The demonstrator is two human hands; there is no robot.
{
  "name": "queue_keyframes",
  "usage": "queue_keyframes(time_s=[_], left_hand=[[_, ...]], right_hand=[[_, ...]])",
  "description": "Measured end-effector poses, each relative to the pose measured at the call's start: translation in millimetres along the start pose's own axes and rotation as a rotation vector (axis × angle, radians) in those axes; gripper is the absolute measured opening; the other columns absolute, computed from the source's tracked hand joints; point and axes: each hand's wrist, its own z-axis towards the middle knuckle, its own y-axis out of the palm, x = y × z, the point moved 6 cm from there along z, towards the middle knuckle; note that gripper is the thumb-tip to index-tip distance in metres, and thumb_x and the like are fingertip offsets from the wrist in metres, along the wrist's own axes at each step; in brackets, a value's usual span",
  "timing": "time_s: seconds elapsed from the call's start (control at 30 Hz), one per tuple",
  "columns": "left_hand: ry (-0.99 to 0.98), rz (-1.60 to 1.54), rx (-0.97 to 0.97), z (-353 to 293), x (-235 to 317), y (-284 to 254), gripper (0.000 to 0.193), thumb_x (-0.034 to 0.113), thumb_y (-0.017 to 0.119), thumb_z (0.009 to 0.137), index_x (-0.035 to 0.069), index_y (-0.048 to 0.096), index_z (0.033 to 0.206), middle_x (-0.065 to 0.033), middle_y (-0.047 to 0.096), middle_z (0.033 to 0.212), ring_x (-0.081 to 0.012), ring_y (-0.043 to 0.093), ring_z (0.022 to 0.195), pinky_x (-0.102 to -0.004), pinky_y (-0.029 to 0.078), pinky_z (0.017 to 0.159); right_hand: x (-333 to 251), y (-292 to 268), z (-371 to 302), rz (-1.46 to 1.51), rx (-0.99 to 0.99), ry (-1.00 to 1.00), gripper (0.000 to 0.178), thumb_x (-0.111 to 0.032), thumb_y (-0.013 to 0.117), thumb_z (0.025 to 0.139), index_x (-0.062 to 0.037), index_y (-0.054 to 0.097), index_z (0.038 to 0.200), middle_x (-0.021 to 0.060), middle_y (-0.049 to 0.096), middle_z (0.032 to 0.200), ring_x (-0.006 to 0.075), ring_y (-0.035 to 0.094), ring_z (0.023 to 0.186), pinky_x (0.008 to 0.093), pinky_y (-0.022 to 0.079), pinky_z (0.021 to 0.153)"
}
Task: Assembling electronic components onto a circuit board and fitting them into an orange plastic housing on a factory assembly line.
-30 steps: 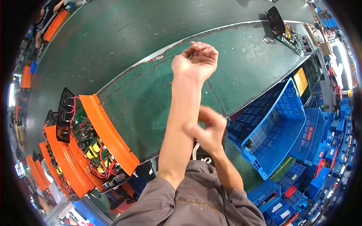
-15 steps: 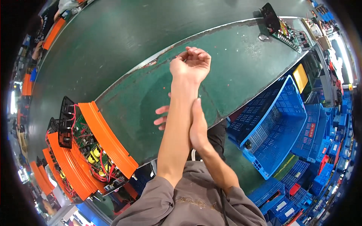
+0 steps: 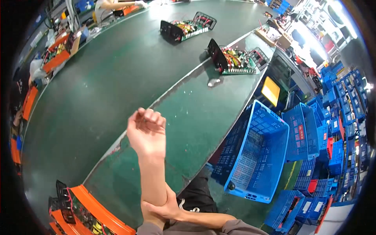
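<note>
My left hand [image 3: 147,131] is raised over the near edge of the green bench [image 3: 184,129], palm turned up and fingers curled loosely together. Nothing shows in it. Below the elbow, my right hand [image 3: 164,207] wraps round my left forearm [image 3: 152,182], its thumb lying across the skin. Farther along the bench stands a circuit board assembly [image 3: 239,60] with a black end panel and a black grille. A small crumpled clear piece [image 3: 214,82] lies beside it. Orange-cased units [image 3: 103,209] with wires and boards sit at the lower left, apart from both hands.
A blue perforated crate [image 3: 256,164] stands to the right of the bench, with more blue bins [image 3: 301,133] behind it. A second board assembly [image 3: 188,29] rests on the wide green surface beyond. At the far left are another person's hand [image 3: 18,117] and orange casings [image 3: 29,102].
The view has swung up and right, bringing the board assemblies into fuller sight. My right hand has slid down my left forearm toward the elbow and now wraps round it.
</note>
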Motion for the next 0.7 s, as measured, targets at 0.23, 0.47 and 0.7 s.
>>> queue_keyframes(time_s=[0.23,0.47,0.7], left_hand=[[-0.203,0.339,-0.077,21.4,-55.5,-4.5,0.021,0.023,0.047,0.091,0.008,0.051,0.077,-0.0032,0.046,0.065,-0.0156,0.046,0.060,-0.0294,0.039,0.058],[0.315,1.329,-0.383,58.7,-8.2,-3.5,0.019,0.012,0.045,0.093,-0.001,0.055,0.082,-0.0046,0.057,0.072,-0.0103,0.053,0.068,-0.0246,0.043,0.064],[0.360,1.418,-0.226,89.2,-13.8,-65.2,0.018,0.008,0.049,0.091,0.000,0.059,0.079,-0.0014,0.055,0.067,-0.0066,0.049,0.059,-0.0220,0.038,0.053]], right_hand=[[-44.4,-36.7,100.5,0.273,0.045,0.082,0.032,-0.008,0.070,0.082,0.0043,0.056,0.108,0.0103,0.064,0.090,0.0149,0.065,0.078,0.0287,0.053,0.069],[-63.7,-116.3,115.4,-0.392,0.193,-0.170,0.039,-0.002,0.061,0.086,0.0012,0.050,0.123,0.0144,0.062,0.104,0.0199,0.065,0.091,0.0298,0.053,0.079],[-55.1,-176.2,101.6,-0.684,0.467,-0.418,0.013,0.006,0.059,0.080,0.0021,0.063,0.092,0.0124,0.065,0.080,0.0184,0.065,0.069,0.0266,0.051,0.061]])
